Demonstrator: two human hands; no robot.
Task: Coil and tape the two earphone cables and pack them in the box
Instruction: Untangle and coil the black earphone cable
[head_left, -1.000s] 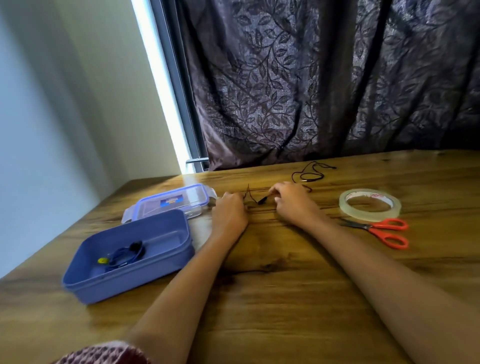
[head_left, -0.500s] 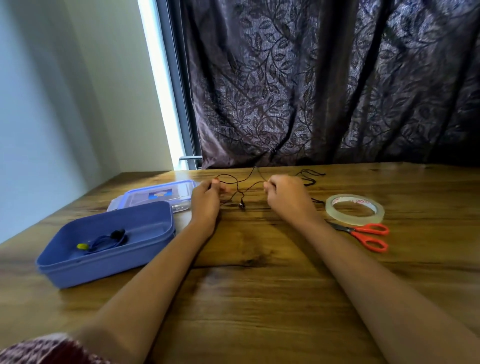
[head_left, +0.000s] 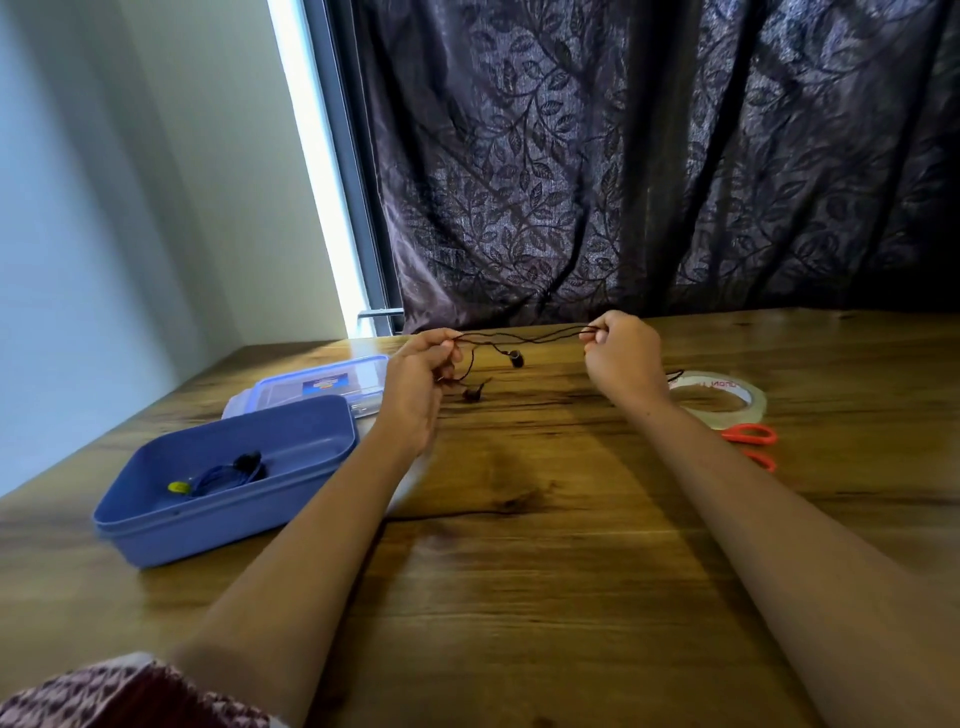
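Above the far middle of the worktop (head_left: 519, 571), head view: I have the black earphone cable (head_left: 524, 338) lifted and drawn into a near-level line between both grips.
Left grip (head_left: 415, 384): fingers curled round one end of the strand, with loose loops and two earbuds (head_left: 517, 358) hanging just below it.
Right grip (head_left: 621, 358): thumb and fingers pinch the other end, about level with the left.
Change: a second ago both grips sat low on the wood with the cable bunched between them. Now they are raised and spread apart, and the cable is pulled straight.
Meaning: I judge this to be the straightening before coiling. This second cable is neither coiled nor taped yet.
Box (head_left: 234, 514): near left, open, with the blue earphone cable (head_left: 223, 475) already coiled inside.
Lid (head_left: 317, 384): just behind the box; its blue-and-yellow sticker is too small to read.
Tape roll (head_left: 727, 400): lying flat, right of the right grip; there is red print on the core that I cannot make out.
Scissors (head_left: 750, 434): orange handles, just nearer than the tape; no marking visible.
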